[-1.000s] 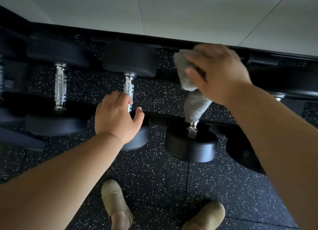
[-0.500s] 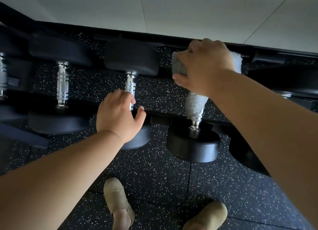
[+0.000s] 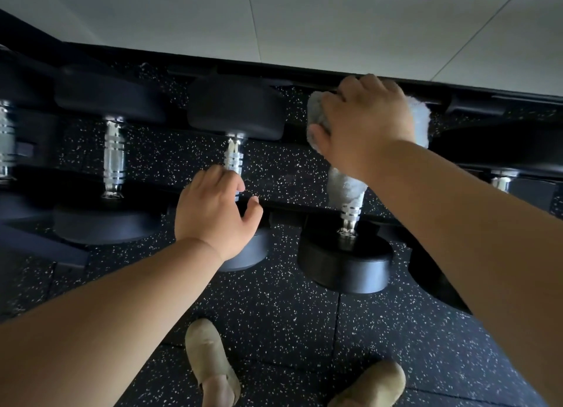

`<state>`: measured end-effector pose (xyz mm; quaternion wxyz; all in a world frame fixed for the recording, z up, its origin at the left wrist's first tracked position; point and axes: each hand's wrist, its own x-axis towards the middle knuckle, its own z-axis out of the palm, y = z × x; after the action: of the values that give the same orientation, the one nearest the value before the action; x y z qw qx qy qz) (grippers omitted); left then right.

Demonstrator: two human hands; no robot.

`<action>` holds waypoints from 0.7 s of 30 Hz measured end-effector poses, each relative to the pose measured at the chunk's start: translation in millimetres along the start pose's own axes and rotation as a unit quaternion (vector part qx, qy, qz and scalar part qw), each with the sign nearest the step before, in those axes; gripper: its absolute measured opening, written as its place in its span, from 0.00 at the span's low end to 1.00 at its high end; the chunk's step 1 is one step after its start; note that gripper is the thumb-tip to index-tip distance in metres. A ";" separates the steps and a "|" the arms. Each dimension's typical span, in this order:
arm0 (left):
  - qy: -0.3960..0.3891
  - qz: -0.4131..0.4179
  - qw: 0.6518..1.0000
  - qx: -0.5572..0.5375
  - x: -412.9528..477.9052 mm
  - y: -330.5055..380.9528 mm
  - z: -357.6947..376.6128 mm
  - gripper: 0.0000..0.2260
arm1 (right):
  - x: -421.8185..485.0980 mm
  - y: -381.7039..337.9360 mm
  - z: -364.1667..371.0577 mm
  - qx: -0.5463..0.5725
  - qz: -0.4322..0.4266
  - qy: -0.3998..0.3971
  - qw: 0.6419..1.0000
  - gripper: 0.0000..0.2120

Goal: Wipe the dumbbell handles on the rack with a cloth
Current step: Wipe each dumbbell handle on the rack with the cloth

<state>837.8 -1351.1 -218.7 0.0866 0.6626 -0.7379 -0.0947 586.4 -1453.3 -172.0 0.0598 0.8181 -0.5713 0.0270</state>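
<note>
Right hand (image 3: 365, 126) higher up its handle (image 3: 352, 213), grip around cloth (image 3: 344, 183); left grip (image 3: 213, 211) around neighbouring handle (image 3: 234, 158); shoes (image 3: 210, 361) below.

Both arms reach forward, left hand (image 3: 213, 215) loosely curled with thumb spread, right hand (image 3: 365, 123) clenched.

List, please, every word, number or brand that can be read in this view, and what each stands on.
None can be read.
The black dumbbell heads show no weight numbers or brand, each chrome handle bears only knurled rings, and the cloth, shoes and wall are plain.
</note>
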 end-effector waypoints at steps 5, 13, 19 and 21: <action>0.005 0.001 1.000 -0.004 -0.2 -1.5 0.2 0.15 | -39.3 39.0 1.2 0.133 0.125 0.054 0.982 0.23; 0.005 -0.002 1.000 -0.001 -1.1 -1.8 0.9 0.14 | -29.1 61.0 -7.9 0.357 0.435 -0.117 0.818 0.14; 0.001 0.004 1.000 0.000 -0.1 -0.6 0.3 0.15 | -43.1 33.7 -13.3 0.429 0.466 -0.070 0.771 0.29; 0.000 0.001 1.000 -0.005 -0.1 -0.6 0.5 0.15 | -69.5 7.9 -6.7 0.409 0.415 -0.051 0.812 0.36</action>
<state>838.3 -1351.1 -219.3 0.0904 0.6612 -0.7382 -0.0982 555.1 -1390.4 -172.6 -0.3260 0.4529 -0.7948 0.2385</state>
